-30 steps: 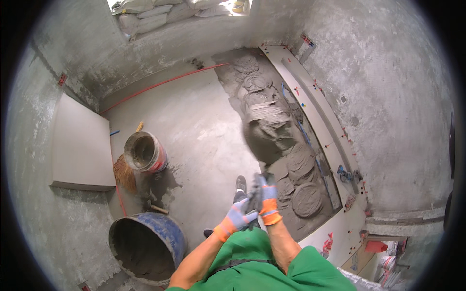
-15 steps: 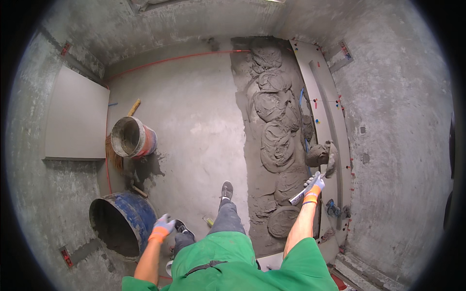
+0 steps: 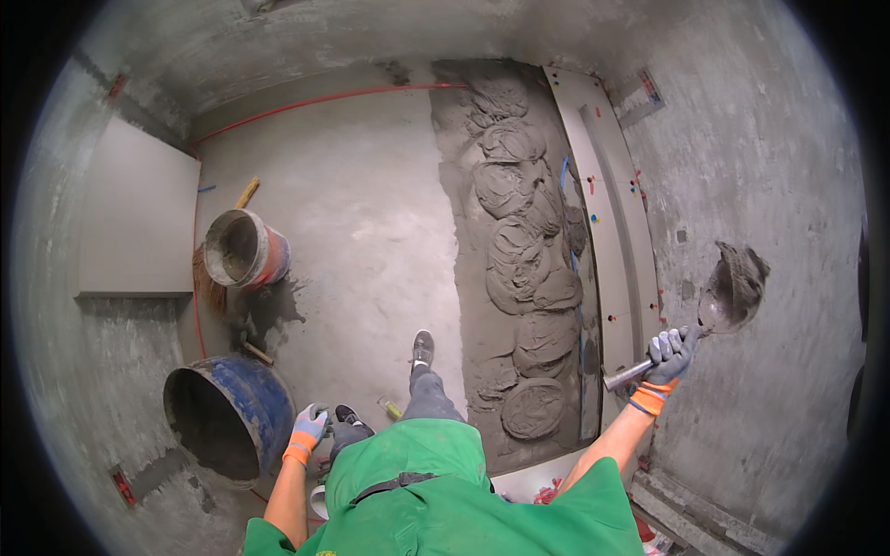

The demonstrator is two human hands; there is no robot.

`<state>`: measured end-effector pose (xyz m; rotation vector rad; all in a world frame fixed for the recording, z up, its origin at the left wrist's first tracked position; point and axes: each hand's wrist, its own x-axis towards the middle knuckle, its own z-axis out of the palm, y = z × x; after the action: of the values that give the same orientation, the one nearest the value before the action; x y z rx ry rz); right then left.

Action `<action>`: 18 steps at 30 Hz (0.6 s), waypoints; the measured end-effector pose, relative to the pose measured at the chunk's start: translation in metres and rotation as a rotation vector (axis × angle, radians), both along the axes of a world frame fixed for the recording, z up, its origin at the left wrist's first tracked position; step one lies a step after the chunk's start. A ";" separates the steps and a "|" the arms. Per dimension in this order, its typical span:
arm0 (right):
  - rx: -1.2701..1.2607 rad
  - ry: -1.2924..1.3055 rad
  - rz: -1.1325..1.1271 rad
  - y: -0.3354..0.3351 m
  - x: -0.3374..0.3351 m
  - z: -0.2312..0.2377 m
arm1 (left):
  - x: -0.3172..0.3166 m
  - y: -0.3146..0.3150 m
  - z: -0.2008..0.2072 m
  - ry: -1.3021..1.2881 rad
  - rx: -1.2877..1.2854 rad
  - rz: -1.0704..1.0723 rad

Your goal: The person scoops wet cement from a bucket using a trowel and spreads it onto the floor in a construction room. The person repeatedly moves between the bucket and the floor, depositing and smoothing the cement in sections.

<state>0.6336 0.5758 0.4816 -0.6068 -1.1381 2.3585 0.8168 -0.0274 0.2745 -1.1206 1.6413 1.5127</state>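
Observation:
My right hand (image 3: 669,357), in a grey glove with an orange cuff, is closed around the metal handle of a mortar ladle (image 3: 731,295). The ladle's bowl is smeared with grey mortar and is raised out to the right, in front of the wall. On the floor to its left, a bed of wet mortar (image 3: 536,408) runs away from me in rounded heaps. My left hand (image 3: 311,426), gloved too, hangs beside the blue drum (image 3: 248,398) with its fingers loosely bent, holding nothing I can see.
A mortar-stained bucket (image 3: 271,259) stands on the left, with a broom (image 3: 211,278) beside it. A large pale panel (image 3: 139,213) leans at the left wall. Tiles with coloured spacers (image 3: 593,176) line the bed's right side. A red line (image 3: 324,99) crosses the far floor.
The ladle has swung right and upward with my right hand. The mortar lump seen in front of it now lies as a rounded heap on the bed. My left hand's fingers are more bent.

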 end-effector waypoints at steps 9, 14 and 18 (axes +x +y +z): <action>-0.493 0.592 0.687 -0.161 -0.003 0.028 | 0.059 -0.031 0.016 0.287 -0.049 -0.020; -0.416 0.536 0.851 -0.301 0.019 0.040 | 0.148 -0.088 0.010 0.426 0.002 0.203; -0.418 0.429 1.189 -0.428 0.036 0.050 | 0.230 -0.127 -0.005 0.480 -0.506 -0.032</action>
<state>0.6698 0.1474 0.5317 0.6850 -0.8905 3.4813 1.0467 -0.1543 0.2699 -1.0133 2.4576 1.4595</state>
